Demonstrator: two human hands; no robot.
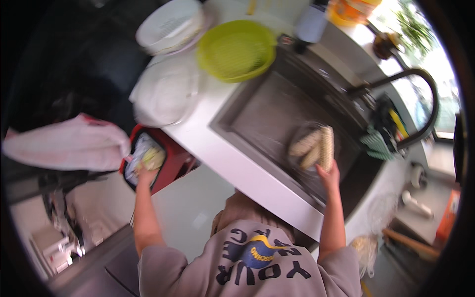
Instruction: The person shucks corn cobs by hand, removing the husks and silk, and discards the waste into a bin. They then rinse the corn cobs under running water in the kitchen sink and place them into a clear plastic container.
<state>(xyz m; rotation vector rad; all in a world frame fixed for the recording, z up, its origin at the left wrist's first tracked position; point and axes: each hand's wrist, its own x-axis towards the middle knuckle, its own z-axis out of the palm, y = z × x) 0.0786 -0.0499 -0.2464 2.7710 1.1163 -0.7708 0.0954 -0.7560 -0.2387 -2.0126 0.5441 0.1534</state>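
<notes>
My right hand (328,174) grips the lower end of a peeled corn cob (327,146) over the dark sink (267,100). Beside that cob, two more pale cobs (307,144) lie in what looks like a clear bowl or bag, blurred at its edges. On the other side, my left hand (146,176) reaches into the mouth of a red bin (167,163) fitted with a liner. Pale yellow-green scraps (153,157), apparently corn husks, are at its fingers. Blur hides whether the fingers are closed on them.
A green basket (237,52) stands at the sink's far corner, near a clear lid or dish (167,94) and a white basin (170,26). The dark faucet (432,96) arches at the right. A pinkish cloth (70,144) hangs beside the bin.
</notes>
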